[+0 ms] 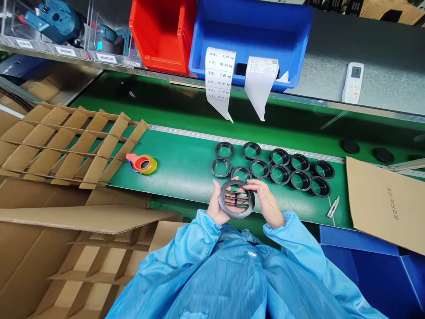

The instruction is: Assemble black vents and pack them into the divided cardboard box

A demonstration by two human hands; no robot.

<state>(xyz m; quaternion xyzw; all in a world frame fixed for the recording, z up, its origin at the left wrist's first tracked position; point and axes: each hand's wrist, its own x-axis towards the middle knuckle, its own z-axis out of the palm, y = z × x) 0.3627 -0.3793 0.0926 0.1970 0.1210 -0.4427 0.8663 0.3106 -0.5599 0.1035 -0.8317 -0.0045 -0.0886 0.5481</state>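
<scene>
A round black air vent (237, 214) with thin slats across its opening is held in front of my body, over the bench's front edge. My left hand (215, 206) is closed around its left side, the thumb on the rim and fingers partly hidden behind it. My right hand (268, 203) grips the upper right of the rim with its fingertips. Just beyond stand several black rings (280, 174) in two rough rows on the green bench top (179, 164). One of them, right behind the vent, is partly covered by my fingers.
A tape roll (151, 165) and a cardboard divider (66, 139) lie left. A utility knife (333, 207) and a cardboard sheet (388, 199) lie right. An open divided carton (99, 277) stands lower left. Overhead, a shelf carries red (161, 40) and blue (252, 20) bins and a remote (353, 83).
</scene>
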